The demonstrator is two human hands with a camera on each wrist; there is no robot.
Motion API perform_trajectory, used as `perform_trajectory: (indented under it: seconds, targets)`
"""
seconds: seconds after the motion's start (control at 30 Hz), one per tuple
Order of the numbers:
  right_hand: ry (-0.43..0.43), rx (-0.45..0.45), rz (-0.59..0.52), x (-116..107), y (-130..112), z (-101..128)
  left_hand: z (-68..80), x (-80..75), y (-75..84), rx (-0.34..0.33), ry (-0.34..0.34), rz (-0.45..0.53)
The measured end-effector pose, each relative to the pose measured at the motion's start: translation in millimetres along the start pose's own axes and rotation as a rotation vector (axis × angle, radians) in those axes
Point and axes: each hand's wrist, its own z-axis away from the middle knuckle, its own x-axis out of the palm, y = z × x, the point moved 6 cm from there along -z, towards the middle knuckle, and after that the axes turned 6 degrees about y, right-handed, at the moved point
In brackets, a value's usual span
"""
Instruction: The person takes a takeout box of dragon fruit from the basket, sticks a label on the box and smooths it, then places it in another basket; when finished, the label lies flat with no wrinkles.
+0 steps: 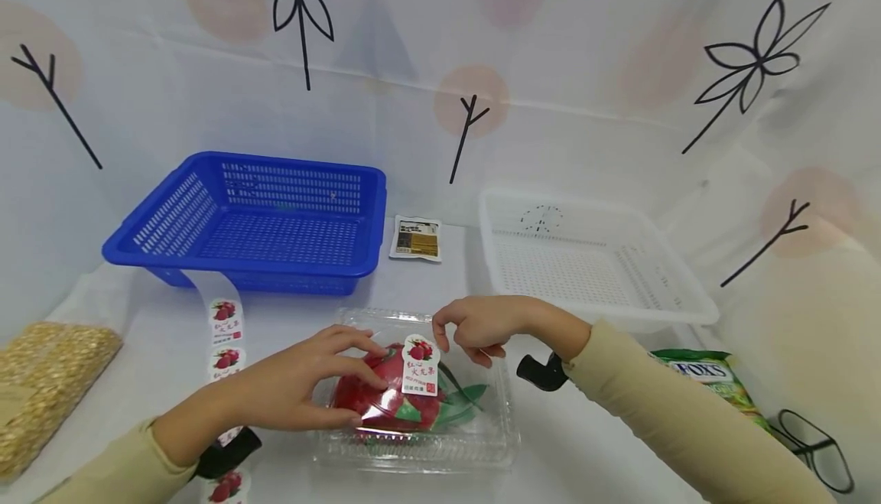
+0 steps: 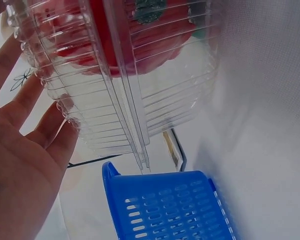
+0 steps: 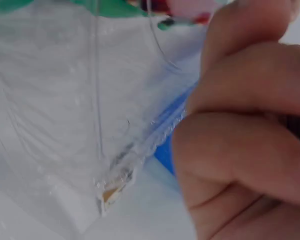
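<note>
A clear plastic clamshell box [image 1: 475, 443] lies closed on the table, with a red dragon fruit [image 1: 351, 397] and its green leaves inside. On its lid sits a white dragon fruit sticker [image 1: 419, 370]. My left hand [image 1: 303, 382] rests spread over the left part of the box, fingertips on the lid; the left wrist view shows its fingers along the ribbed plastic side [image 2: 105, 110]. From the right, my right hand [image 1: 489, 324] reaches over the lid, its index fingertip at the sticker's upper right edge. The other fingers of that hand [image 3: 240, 145] are loosely bent.
A strip of stickers [image 1: 225, 320] runs under my left forearm, from a blue basket [image 1: 275, 271]. At the back stand a small sachet [image 1: 416, 238] and a white basket [image 1: 592, 309]. A grain bag [image 1: 55, 389] lies left; a green FOX'S bag [image 1: 716, 378] and glasses [image 1: 819, 447] lie right.
</note>
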Motion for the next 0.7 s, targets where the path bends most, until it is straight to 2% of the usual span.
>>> perform_trajectory:
  seconds: [0.2, 0.4, 0.53, 0.7]
  targets:
    - [-0.051, -0.092, 0.025, 0.6, -14.8, -5.6, 0.8, -1.4, 0.8, 0.002, 0.008, 0.006]
    - [-0.099, -0.059, 0.160, 14.7, -21.3, -13.2, -0.3, -1.2, 2.7, 0.041, 0.029, -0.008]
    - [-0.146, -0.050, 0.177, 23.8, -28.2, -8.0, -0.4, -1.6, 3.7, 0.071, 0.045, -0.018]
    - [-0.265, -0.058, 0.203, 40.7, -36.2, 4.2, -0.1, -0.6, 1.8, 0.047, 0.031, -0.005]
